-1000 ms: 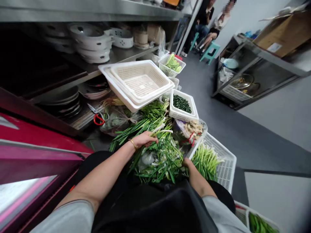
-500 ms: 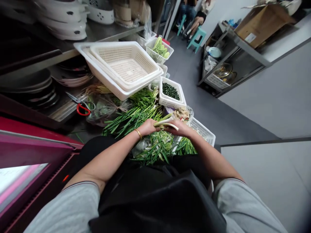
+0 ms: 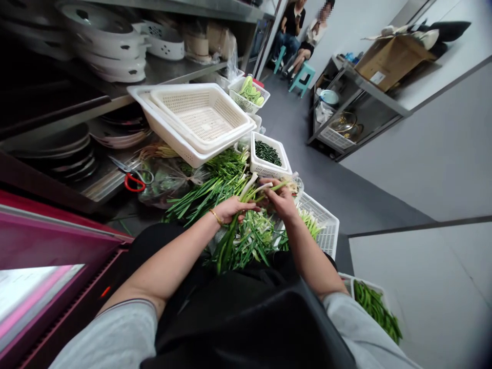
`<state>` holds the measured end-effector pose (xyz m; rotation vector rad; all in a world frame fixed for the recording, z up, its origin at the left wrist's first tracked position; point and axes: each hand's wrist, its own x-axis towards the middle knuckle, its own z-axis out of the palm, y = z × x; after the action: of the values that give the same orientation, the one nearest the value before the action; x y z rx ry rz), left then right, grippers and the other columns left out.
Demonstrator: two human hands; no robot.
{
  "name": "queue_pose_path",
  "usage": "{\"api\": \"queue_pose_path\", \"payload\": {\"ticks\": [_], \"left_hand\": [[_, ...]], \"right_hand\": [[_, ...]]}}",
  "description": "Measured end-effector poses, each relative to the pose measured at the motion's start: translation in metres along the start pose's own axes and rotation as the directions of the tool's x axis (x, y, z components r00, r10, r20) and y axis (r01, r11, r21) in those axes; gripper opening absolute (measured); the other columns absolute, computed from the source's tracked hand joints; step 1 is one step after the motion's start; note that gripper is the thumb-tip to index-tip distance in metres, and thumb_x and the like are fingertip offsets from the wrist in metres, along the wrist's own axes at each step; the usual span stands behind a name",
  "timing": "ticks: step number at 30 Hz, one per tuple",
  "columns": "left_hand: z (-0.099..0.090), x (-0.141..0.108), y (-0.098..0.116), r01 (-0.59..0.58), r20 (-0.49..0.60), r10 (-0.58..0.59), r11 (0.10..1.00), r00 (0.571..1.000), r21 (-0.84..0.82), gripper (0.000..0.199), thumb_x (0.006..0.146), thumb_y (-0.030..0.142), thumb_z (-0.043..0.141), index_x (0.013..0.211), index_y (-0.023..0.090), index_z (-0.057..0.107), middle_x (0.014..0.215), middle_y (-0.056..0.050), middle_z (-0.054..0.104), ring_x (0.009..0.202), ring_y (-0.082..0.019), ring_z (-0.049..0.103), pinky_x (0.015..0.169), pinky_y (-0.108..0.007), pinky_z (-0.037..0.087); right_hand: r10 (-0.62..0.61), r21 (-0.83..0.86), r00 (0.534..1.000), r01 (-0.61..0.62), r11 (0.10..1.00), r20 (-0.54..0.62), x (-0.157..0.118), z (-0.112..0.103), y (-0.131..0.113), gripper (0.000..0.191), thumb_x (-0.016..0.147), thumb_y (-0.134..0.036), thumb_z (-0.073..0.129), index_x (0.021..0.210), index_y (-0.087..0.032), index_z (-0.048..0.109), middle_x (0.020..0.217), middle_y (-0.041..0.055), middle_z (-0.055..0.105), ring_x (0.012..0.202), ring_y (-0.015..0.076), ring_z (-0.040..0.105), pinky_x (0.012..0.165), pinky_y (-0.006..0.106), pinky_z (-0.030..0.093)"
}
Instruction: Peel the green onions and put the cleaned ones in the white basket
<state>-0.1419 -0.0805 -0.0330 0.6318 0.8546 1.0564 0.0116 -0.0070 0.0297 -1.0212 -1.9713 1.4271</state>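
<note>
My left hand (image 3: 232, 208) is closed round several green stalks (image 3: 249, 188) with white ends, whose leaves hang down below it. To its right, my right hand (image 3: 280, 199) pinches a pale stalk (image 3: 265, 188) near the white ends. Beneath both hands lies a loose heap of green and whitish leaves (image 3: 253, 233). A large pile of long green leafy stalks (image 3: 215, 187) spreads out behind my left hand. Beyond my right hand stands a white basket of dark green pieces (image 3: 268, 152).
Nested white baskets (image 3: 207, 120) stand behind the greens. Red-handled scissors (image 3: 134, 179) lie at the left by a shelf. A white crate (image 3: 326, 225) is on the right, with a basket of green peppers (image 3: 376, 307) nearer. Two people (image 3: 294, 25) sit far back.
My hands have moved apart slightly, and the stalks now point upward with leaves hanging below my left hand. The view has shifted, and the pepper basket has come into view at right.
</note>
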Motion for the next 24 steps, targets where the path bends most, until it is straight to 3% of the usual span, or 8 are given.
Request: {"api": "queue_pose_path", "payload": {"ticks": [5,8,11,16,18,21,24], "left_hand": [[0.000,0.006,-0.007,-0.114,-0.251,0.165,0.972,0.954,0.204,0.038,0.061,0.028,0.079,0.091,0.008,0.067,0.065,-0.003,0.067,0.035,-0.003,0.039,0.035,-0.019,0.030],[-0.006,0.009,-0.001,-0.153,-0.203,0.200,0.962,0.959,0.226,0.030,0.064,0.030,0.076,0.084,0.009,0.068,0.057,-0.002,0.064,0.036,-0.004,0.039,0.037,-0.019,0.028],[-0.013,0.010,0.007,-0.156,-0.043,0.166,0.971,0.985,0.181,0.030,0.066,0.035,0.073,0.082,0.010,0.069,0.057,-0.004,0.064,0.035,-0.004,0.035,0.036,-0.020,0.024],[-0.012,0.010,0.014,-0.125,0.106,0.108,0.976,0.989,0.177,0.026,0.065,0.033,0.074,0.079,0.011,0.070,0.057,-0.005,0.064,0.034,-0.004,0.035,0.035,-0.020,0.021],[-0.011,0.009,0.013,-0.115,0.118,0.094,0.976,0.989,0.187,0.024,0.064,0.032,0.075,0.077,0.012,0.070,0.055,-0.005,0.063,0.033,-0.004,0.036,0.034,-0.019,0.021],[-0.014,0.010,0.009,-0.101,0.083,0.086,0.975,0.993,0.199,0.022,0.064,0.031,0.076,0.075,0.014,0.070,0.053,-0.005,0.063,0.033,-0.005,0.036,0.034,-0.019,0.021],[-0.020,0.015,0.002,-0.075,-0.013,0.080,0.977,0.997,0.198,0.021,0.062,0.031,0.077,0.073,0.016,0.068,0.052,-0.004,0.061,0.032,-0.005,0.036,0.033,-0.019,0.021]], "right_hand": [[0.059,-0.266,0.996,-0.076,0.961,-0.071,0.011,0.009,0.005,0.042,0.074,-0.054,0.065,0.063,-0.013,0.061,0.048,0.0018,0.055,0.040,0.0109,0.050,0.039,0.021,0.038],[0.141,-0.269,0.988,-0.120,0.956,0.060,0.008,0.000,0.005,0.042,0.075,-0.051,0.066,0.057,-0.014,0.056,0.043,0.0003,0.052,0.034,0.0095,0.047,0.035,0.020,0.034],[0.136,-0.030,0.977,-0.133,0.991,0.164,0.004,-0.026,0.001,0.037,0.075,-0.048,0.067,0.064,-0.014,0.057,0.044,-0.0023,0.051,0.034,0.0090,0.047,0.034,0.020,0.036],[0.061,0.336,0.998,-0.059,0.940,0.004,-0.013,-0.058,-0.007,0.026,0.071,-0.037,0.072,0.067,-0.014,0.061,0.044,-0.0054,0.043,0.030,0.0056,0.037,0.026,0.018,0.030],[0.051,0.483,0.998,-0.022,0.875,-0.048,-0.023,-0.063,-0.012,0.025,0.071,-0.032,0.071,0.060,-0.015,0.057,0.042,-0.0062,0.040,0.028,0.0046,0.033,0.024,0.017,0.026],[-0.006,0.679,0.983,0.132,0.722,-0.185,-0.036,-0.082,-0.021,0.035,0.074,-0.028,0.067,0.050,-0.017,0.042,0.041,-0.0077,0.032,0.028,0.0027,0.024,0.023,0.014,0.020],[-0.102,0.725,0.951,0.289,0.626,-0.290,-0.044,-0.114,-0.023,0.042,0.076,-0.030,0.063,0.048,-0.017,0.035,0.042,-0.0078,0.031,0.029,0.0023,0.020,0.024,0.013,0.019]]}}
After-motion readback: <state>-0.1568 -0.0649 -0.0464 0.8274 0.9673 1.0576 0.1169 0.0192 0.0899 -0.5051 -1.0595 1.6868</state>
